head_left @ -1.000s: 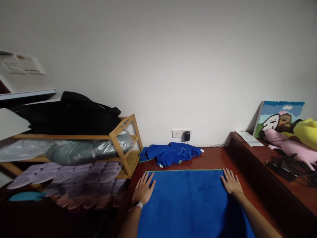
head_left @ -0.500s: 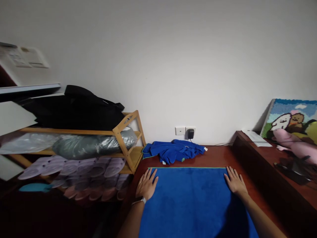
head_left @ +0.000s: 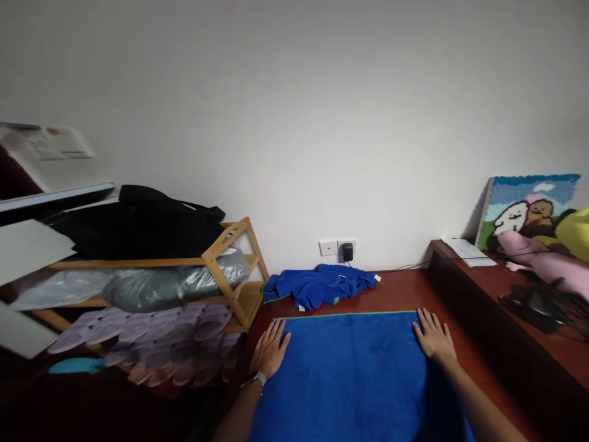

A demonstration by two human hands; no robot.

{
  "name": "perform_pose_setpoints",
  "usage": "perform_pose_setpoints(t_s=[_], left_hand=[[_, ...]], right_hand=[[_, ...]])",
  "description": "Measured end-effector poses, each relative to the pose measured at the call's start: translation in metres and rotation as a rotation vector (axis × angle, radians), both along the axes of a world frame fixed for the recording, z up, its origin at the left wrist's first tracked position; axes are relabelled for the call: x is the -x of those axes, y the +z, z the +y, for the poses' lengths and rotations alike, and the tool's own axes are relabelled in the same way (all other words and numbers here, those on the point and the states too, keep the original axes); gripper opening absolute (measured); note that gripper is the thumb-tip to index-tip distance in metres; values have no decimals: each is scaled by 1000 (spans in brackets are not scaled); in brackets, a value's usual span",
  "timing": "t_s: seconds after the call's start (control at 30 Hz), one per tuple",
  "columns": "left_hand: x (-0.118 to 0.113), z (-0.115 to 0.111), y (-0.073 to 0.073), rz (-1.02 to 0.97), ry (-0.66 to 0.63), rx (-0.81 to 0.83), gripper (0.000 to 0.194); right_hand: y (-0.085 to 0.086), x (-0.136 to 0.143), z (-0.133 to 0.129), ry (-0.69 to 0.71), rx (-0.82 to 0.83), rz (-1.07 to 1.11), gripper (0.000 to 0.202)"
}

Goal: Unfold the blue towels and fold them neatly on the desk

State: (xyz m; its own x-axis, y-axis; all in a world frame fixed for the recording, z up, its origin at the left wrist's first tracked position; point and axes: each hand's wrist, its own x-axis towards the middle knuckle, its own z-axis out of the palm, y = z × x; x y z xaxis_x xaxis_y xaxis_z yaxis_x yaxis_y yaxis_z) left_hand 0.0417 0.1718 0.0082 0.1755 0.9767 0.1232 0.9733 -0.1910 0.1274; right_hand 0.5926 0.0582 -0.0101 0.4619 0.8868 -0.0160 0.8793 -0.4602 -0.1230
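A blue towel [head_left: 354,374] with a thin green edge lies spread flat on the reddish-brown wooden surface [head_left: 405,287]. On its far left corner rests my left hand [head_left: 270,348], open, palm down, fingers stretched away from me; a watch band circles that wrist. My right hand [head_left: 434,336] lies open at the far right corner, fingers spread partly over the towel's edge and the wood. Just beyond the towel's far edge sits a crumpled blue cloth [head_left: 319,285] with white tags, touched by neither hand. The towel's near edge is out of view.
Left stands a wooden rack [head_left: 239,270] with a black bag [head_left: 151,224], plastic-wrapped bundles and several slippers [head_left: 133,325]. Behind, a black plug [head_left: 346,252] sits in a wall socket. A raised ledge at right holds a paper [head_left: 468,252], a fluffy picture [head_left: 529,212] and a pink toy [head_left: 547,264].
The camera view has tilted and shifted slightly. Both hands stay flat at the towel's far corners, and the towel looks the same.
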Motion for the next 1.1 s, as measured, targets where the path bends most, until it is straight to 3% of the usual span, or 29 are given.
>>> perform_pose_setpoints(t_s=[0.4, 0.53, 0.6, 0.67, 0.7, 0.8, 0.87, 0.97, 1.1], left_hand=[[-1, 3, 12, 116, -30, 8, 62], [-8, -3, 19, 84, -22, -110, 57], [-22, -11, 23, 42, 73, -198, 56], [-45, -24, 27, -7, 127, -220, 57], [-58, -33, 28, -27, 92, -201, 58], [-92, -66, 26, -44, -168, -77, 55], [-97, -86, 20, -31, -259, -5, 55], [-71, -103, 11, -8, -228, 28, 57], [-7, -107, 5, 36, -104, 20, 60]], right_hand=[[-1, -2, -2, -30, 1, 51, 74], [12, 6, -8, -83, -62, 63, 72], [24, 29, -12, -72, -179, 24, 70], [36, 69, -17, 55, -263, 14, 67], [42, 93, -20, 157, -270, 36, 65], [53, 168, -30, 419, -191, 179, 64], [54, 200, -37, 492, -136, 234, 66], [47, 200, -50, 438, -67, 236, 67], [29, 129, -81, 239, -14, 156, 68]])
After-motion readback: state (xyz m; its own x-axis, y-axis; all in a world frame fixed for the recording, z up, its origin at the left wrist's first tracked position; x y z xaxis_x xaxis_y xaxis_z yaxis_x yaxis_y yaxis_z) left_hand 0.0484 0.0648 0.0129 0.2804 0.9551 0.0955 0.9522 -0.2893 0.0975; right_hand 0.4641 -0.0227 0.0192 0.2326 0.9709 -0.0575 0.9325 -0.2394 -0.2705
